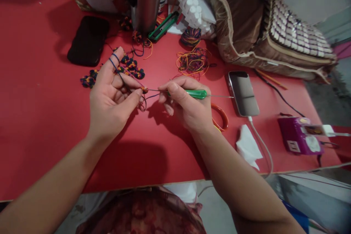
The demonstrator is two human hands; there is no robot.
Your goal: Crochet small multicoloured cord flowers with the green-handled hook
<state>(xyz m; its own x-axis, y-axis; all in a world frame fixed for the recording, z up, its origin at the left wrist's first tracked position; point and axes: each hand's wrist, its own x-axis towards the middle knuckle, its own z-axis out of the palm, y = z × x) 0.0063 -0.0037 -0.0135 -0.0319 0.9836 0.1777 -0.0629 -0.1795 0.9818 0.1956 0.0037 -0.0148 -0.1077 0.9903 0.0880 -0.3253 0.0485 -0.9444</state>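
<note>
My left hand (111,95) pinches a small multicoloured crochet piece (144,90) between thumb and fingertips. Dark blue yarn (115,57) loops around its raised index finger. In my right hand (186,102) is a crochet hook with a green handle (196,94), held like a pencil; its thin shaft meets the piece, and a second thin metal end sticks out to the right. Dark yarn also hangs in a loop below the piece. Behind the left hand lie several small dark, orange and pink crocheted pieces (133,65).
A tangle of yarn (193,61) and a yarn ball (191,36) lie behind my right hand. Around them are a green box cutter (163,26), a steel bottle (149,0), a black phone (88,41), a charging phone (243,93), orange-handled scissors (220,117), a tissue (248,146) and a purple box (298,135).
</note>
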